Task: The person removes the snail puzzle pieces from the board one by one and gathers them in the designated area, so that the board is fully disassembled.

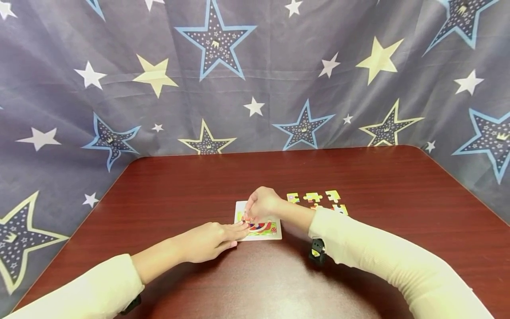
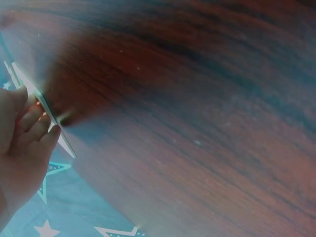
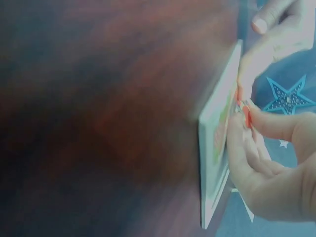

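Note:
A small jigsaw puzzle board (image 1: 260,238) with a pale frame lies on the table, its picture partly filled with red, blue and green. Over its upper left part, my right hand (image 1: 263,204) pinches a small red puzzle piece (image 3: 247,116) between thumb and fingers, close over the picture. My left hand (image 1: 209,241) rests at the board's left side, palm down, its straight fingers reaching over the frame to the picture near the piece. The two hands hide much of the left half of the puzzle.
Several loose yellow puzzle pieces (image 1: 313,197) lie to the right of the board, partly behind the right forearm. The dark red wooden table (image 1: 187,186) ends at a grey curtain (image 1: 255,79) with stars. A black band with a device (image 1: 317,251) sits at the right wrist.

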`<action>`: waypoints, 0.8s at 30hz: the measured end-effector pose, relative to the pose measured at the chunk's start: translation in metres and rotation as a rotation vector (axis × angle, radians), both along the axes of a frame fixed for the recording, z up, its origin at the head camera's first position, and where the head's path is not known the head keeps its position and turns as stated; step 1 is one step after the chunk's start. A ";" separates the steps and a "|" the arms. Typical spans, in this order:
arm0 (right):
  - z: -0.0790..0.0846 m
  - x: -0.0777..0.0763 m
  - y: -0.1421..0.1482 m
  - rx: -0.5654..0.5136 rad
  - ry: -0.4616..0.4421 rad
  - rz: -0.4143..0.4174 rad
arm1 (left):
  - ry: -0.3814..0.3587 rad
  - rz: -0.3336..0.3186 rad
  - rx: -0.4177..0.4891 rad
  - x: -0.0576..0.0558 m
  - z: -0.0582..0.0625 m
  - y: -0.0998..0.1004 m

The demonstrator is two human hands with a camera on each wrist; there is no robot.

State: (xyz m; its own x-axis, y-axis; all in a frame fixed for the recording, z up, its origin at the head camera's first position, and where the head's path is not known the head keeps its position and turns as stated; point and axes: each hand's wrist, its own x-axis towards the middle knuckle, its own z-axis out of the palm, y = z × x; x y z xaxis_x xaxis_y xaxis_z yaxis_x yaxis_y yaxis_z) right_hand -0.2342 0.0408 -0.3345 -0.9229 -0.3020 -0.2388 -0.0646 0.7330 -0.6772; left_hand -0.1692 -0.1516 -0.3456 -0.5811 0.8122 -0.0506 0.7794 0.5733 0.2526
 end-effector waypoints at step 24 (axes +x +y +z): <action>0.007 -0.026 0.026 -0.098 0.013 -0.118 | -0.012 -0.004 -0.002 0.001 0.001 0.002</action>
